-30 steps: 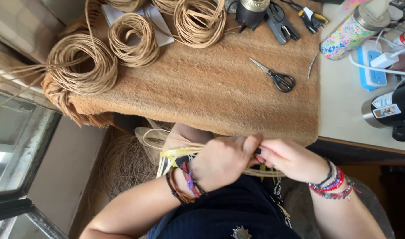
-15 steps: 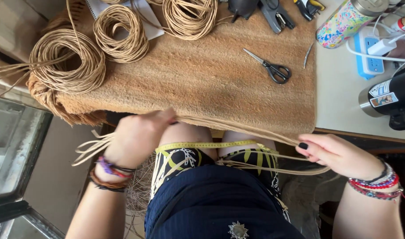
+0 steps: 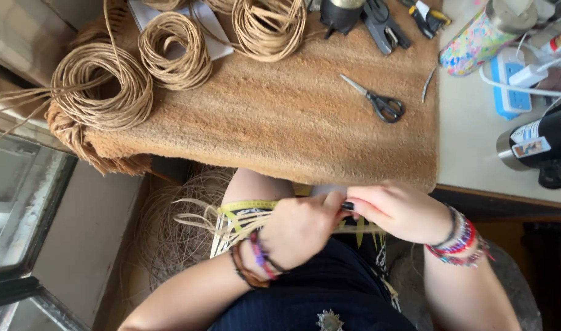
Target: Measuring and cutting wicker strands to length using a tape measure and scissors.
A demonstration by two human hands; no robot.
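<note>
Over my lap, my left hand [image 3: 302, 230] and my right hand [image 3: 400, 211] meet, fingertips touching. Both are closed on a bundle of pale straw strands [image 3: 198, 220] that fans out to the left of my left hand. A yellow measuring tape [image 3: 250, 206] runs along the strands into my left hand. Where the fingers grip is partly hidden. Both wrists wear bracelets.
A brown fibre mat [image 3: 280, 129] covers the table in front of me, with scissors [image 3: 383, 105], three coils of tan cord [image 3: 103, 89] and pliers [image 3: 384, 24] on it. To the right are a colourful cup [image 3: 476, 43], a blue power strip [image 3: 507, 92] and a black-and-silver bottle-like object [image 3: 538, 144]. Loose fibre [image 3: 170, 245] lies below left.
Half a second ago my hands were spread apart with the tape and strands stretched between them. They have come back together at the middle of my lap.
</note>
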